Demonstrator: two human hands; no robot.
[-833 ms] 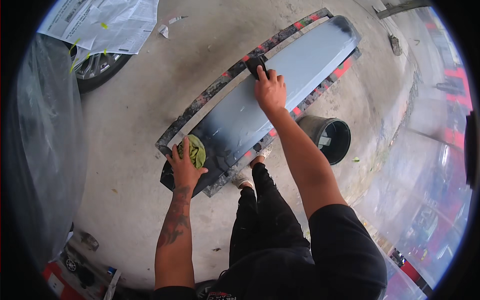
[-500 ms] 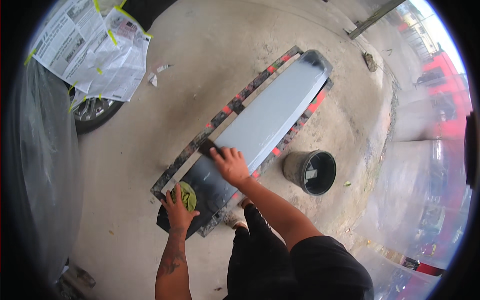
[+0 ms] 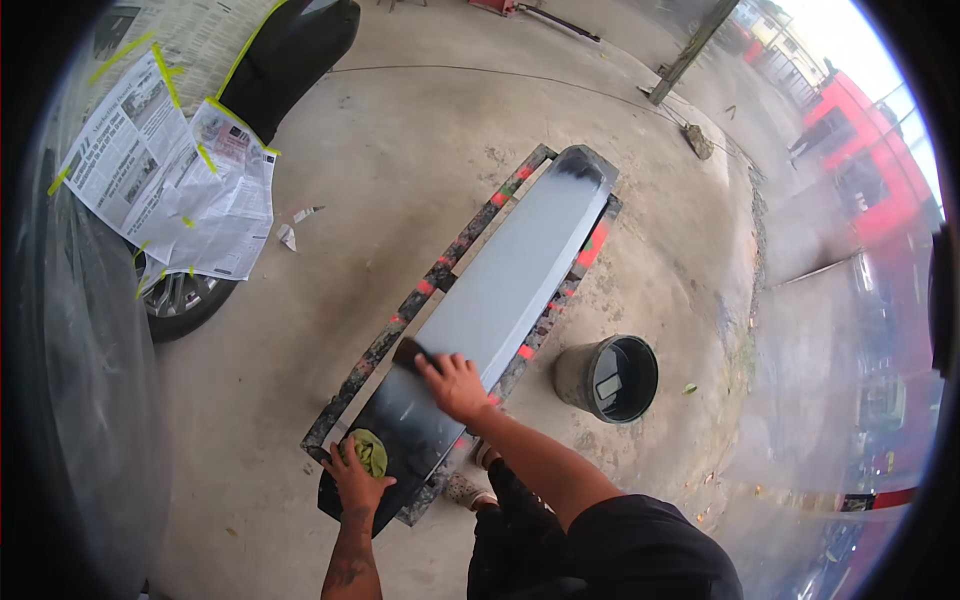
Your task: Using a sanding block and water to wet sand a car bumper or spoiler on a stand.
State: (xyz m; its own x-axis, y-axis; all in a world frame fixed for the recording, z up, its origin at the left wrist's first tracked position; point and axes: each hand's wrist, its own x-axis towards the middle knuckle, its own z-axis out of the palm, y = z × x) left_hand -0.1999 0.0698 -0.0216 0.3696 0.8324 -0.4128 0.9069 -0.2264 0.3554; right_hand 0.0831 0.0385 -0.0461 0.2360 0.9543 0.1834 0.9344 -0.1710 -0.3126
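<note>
The left hand (image 3: 357, 478) covered part of the green cloth (image 3: 372, 453), and the right hand (image 3: 458, 390) hid some of the dark block (image 3: 407, 352). Paper sheets (image 3: 170, 180) concealed the wheel's (image 3: 188, 305) top. The lower edge cut off the left forearm (image 3: 351, 573). The pale piece (image 3: 607, 386) inside the bucket (image 3: 573, 375) seemed too small to identify.

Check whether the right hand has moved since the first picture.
Yes: judged against the stand, the right hand has moved along the panel toward the green cloth.
</note>
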